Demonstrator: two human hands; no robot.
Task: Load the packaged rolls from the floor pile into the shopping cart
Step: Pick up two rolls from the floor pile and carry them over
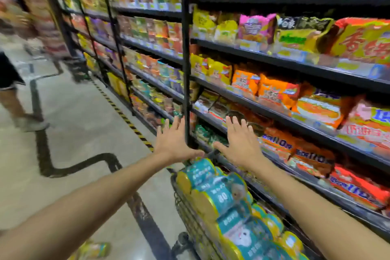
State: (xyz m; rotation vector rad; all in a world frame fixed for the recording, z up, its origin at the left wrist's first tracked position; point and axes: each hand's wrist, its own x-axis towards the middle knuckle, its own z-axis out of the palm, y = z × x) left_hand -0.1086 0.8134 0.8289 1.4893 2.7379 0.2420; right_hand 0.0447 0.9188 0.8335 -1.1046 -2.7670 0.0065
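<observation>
Rolls (221, 196) in teal and yellow packs fill my shopping cart (190, 224) by the shelves (295, 63). My left hand (175, 143) and right hand (240, 143) hang just over its front end, fingers spread wide, holding nothing. I think most of the job is done, but one more pack (92, 249) lies on the floor (84, 112) on my left. One pack shows a number like 80; other words are too blurry.

Teal-and-yellow rolls (219, 198) with white print, black wire cart (190, 224).
Black shelves (185, 48); orange, yellow, pink and red packets (272, 93); beige floor (84, 133), black band (40, 112), yellow-black striped tape (126, 119).
</observation>
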